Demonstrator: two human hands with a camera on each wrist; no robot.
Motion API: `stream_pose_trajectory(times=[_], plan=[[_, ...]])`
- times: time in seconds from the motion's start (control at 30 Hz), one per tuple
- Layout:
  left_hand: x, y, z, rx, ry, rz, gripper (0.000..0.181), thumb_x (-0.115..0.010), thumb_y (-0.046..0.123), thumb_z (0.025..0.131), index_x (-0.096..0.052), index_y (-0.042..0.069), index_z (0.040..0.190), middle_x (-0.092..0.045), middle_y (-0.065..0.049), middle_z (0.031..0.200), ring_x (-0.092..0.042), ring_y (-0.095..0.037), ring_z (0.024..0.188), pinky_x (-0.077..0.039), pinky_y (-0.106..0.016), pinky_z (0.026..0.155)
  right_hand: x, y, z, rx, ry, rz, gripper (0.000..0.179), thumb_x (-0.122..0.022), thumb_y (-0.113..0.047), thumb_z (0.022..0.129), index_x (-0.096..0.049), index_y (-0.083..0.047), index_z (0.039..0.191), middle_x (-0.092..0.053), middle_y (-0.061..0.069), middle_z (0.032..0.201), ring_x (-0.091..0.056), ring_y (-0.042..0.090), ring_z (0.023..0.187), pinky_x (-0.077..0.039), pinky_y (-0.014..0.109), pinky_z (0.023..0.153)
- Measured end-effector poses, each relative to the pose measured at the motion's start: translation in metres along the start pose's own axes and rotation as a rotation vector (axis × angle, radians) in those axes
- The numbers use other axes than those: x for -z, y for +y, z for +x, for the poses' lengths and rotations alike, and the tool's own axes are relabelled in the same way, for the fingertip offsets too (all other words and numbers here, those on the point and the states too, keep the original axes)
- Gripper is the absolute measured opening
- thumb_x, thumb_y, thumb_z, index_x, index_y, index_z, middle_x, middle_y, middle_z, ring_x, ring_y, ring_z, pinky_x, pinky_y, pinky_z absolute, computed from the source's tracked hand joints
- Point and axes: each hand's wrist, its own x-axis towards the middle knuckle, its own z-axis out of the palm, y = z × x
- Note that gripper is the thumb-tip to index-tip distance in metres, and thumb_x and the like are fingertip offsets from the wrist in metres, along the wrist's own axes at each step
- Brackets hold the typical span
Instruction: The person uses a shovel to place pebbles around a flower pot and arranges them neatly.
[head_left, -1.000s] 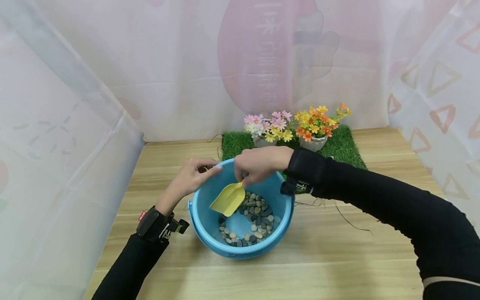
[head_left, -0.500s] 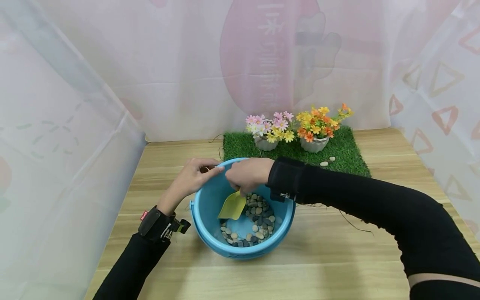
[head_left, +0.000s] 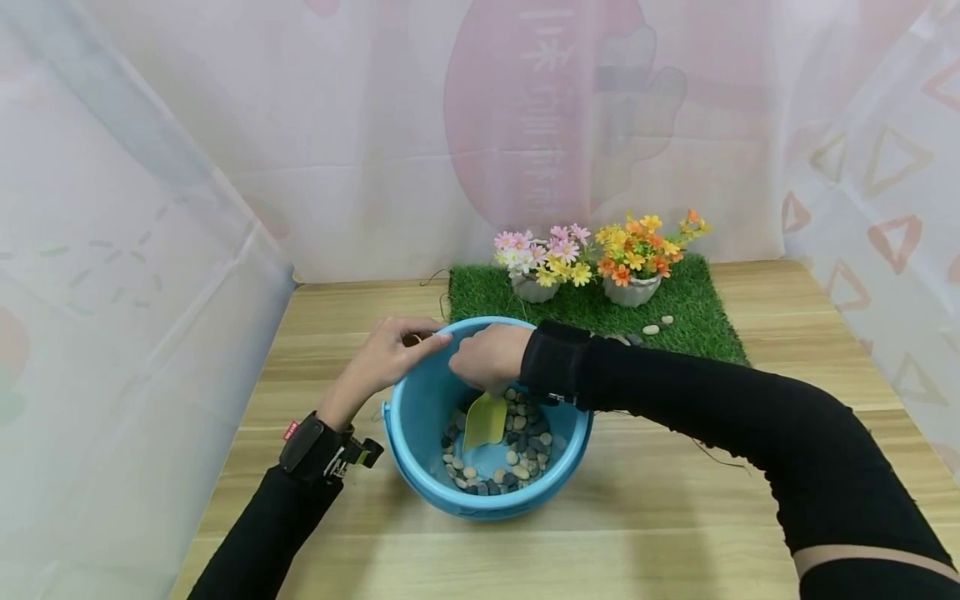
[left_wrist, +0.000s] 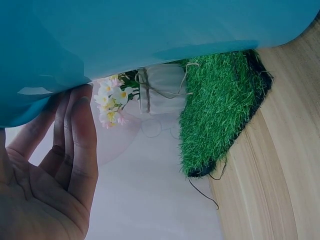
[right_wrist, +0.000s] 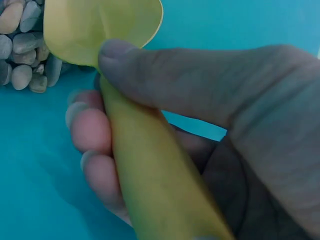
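Observation:
A blue bucket [head_left: 416, 442] stands on the wooden table, with grey and cream pebbles [head_left: 525, 442] spread over its floor. My left hand [head_left: 386, 354] grips the bucket's far left rim, thumb on the inner side and fingers outside; in the left wrist view those fingers [left_wrist: 82, 145] lie against the outer wall. My right hand [head_left: 491, 357] reaches inside the bucket and holds a yellow toy shovel [head_left: 486, 419], its blade pointing down among the pebbles. In the right wrist view the thumb presses along the shovel's handle [right_wrist: 150, 175] near the blade, and the fingers curl round underneath.
Behind the bucket lies a green artificial grass mat [head_left: 480, 287]. It carries a pot of pink and yellow flowers [head_left: 536, 287], a pot of orange flowers [head_left: 632, 290] and several small stones [head_left: 651, 330]. White printed cloth [head_left: 360, 167] hangs round the back and sides of the table.
My right hand has moved lower and slightly left into the bucket. The shovel blade has swung from pointing left to pointing down, moving rightward. My left hand stays on the rim.

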Motion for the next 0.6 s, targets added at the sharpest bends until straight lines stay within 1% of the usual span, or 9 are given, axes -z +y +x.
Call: stream_pose_trajectory(times=[0.1, 0.27, 0.33, 0.47, 0.5, 0.6], plan=[[0.000, 0.001, 0.000, -0.003, 0.000, 0.000, 0.024, -0.055, 0.041, 0.092, -0.069, 0.025, 0.104, -0.065, 0.011, 0.089, -0.060, -0.007, 0.070, -0.052, -0.031, 0.061, -0.001, -0.001, 0.001, 0.007, -0.026, 0.011, 0.009, -0.066, -0.016, 0.086, -0.059, -0.017, 0.080, -0.055, -0.002, 0.068, -0.047, 0.012, 0.056, -0.036, 0.026, 0.052], [0.001, 0.001, 0.000, 0.000, 0.006, 0.004, 0.024, -0.055, 0.041, 0.092, -0.069, 0.025, 0.104, -0.065, 0.011, 0.091, -0.060, -0.008, 0.071, -0.051, -0.031, 0.062, -0.002, -0.002, 0.005, 0.017, -0.085, 0.016, 0.013, -0.070, -0.016, 0.082, -0.059, -0.017, 0.078, -0.057, -0.003, 0.068, -0.049, 0.012, 0.056, -0.038, 0.026, 0.052], [0.002, 0.002, 0.000, -0.004, 0.005, 0.003, 0.024, -0.055, 0.041, 0.092, -0.069, 0.025, 0.104, -0.065, 0.011, 0.091, -0.060, -0.008, 0.071, -0.051, -0.032, 0.062, -0.003, 0.000, 0.010, 0.014, -0.120, 0.006, 0.014, -0.071, -0.016, 0.082, -0.058, -0.017, 0.076, -0.057, -0.003, 0.068, -0.050, 0.012, 0.056, -0.039, 0.026, 0.052], [0.001, 0.002, 0.000, -0.005, 0.001, -0.002, 0.025, -0.055, 0.041, 0.092, -0.069, 0.025, 0.105, -0.065, 0.011, 0.092, -0.060, -0.006, 0.071, -0.051, -0.032, 0.061, -0.012, 0.007, 0.027, 0.000, -0.196, -0.012, 0.015, -0.072, -0.014, 0.080, -0.059, -0.018, 0.073, -0.056, -0.002, 0.063, -0.049, 0.012, 0.053, -0.038, 0.026, 0.049], [0.001, 0.003, 0.000, -0.004, 0.001, -0.001, 0.025, -0.055, 0.042, 0.092, -0.069, 0.026, 0.105, -0.065, 0.012, 0.092, -0.060, -0.006, 0.071, -0.051, -0.031, 0.061, -0.015, 0.008, 0.032, -0.006, -0.209, -0.023, 0.017, -0.072, -0.015, 0.080, -0.058, -0.018, 0.072, -0.054, -0.003, 0.061, -0.046, 0.012, 0.051, -0.036, 0.026, 0.049], [0.001, 0.003, -0.001, 0.001, 0.002, 0.004, 0.025, -0.055, 0.042, 0.092, -0.069, 0.026, 0.105, -0.065, 0.012, 0.092, -0.060, -0.006, 0.071, -0.051, -0.031, 0.061, -0.018, 0.009, 0.038, -0.016, -0.273, -0.052, 0.020, -0.073, -0.018, 0.080, -0.055, -0.018, 0.071, -0.047, -0.003, 0.058, -0.040, 0.013, 0.051, -0.034, 0.028, 0.051]])
